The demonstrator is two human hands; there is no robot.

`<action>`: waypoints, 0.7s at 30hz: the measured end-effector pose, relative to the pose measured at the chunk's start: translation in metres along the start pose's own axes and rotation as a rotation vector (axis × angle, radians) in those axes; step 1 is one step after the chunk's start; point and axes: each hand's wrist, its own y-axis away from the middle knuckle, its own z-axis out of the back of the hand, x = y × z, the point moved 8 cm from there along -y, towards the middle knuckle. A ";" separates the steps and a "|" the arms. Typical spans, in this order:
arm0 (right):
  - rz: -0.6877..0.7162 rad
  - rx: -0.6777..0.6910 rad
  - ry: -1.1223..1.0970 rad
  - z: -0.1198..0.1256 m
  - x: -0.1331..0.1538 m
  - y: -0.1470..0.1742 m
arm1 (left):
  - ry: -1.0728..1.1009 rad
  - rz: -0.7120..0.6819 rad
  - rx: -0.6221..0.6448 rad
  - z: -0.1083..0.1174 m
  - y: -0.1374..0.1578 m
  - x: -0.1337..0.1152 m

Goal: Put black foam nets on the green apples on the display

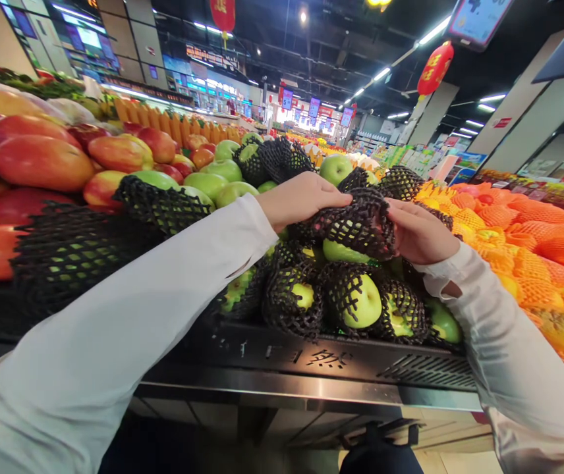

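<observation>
A black foam fruit net (361, 220) is stretched between my two hands, with some green fruit skin showing through its mesh. At its left end, the fingers of my left hand (306, 201) are pinched on the net. My right hand (423, 230) grips the other end, its fingertips partly hidden behind the mesh. Directly below lie several green apples in black nets, among them an apple (365, 303) with its side bare. A green apple without a net (336, 170) sits just behind my hands.
Red mangoes (42, 161) and green mangoes (220, 171) are heaped to the left. On the right lie fruits in orange foam nets (534, 224). A black metal lip (272, 355) with cut-out characters runs along the front of the stand.
</observation>
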 end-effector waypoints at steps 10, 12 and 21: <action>-0.135 -0.260 0.209 0.035 -0.025 -0.016 | -0.354 0.132 0.027 0.001 -0.001 0.022; -0.139 -0.273 0.210 0.035 -0.024 -0.015 | -0.345 0.138 0.044 0.000 -0.001 0.023; -0.156 -0.136 0.260 0.021 -0.023 -0.011 | -0.441 0.059 0.135 -0.004 0.004 0.015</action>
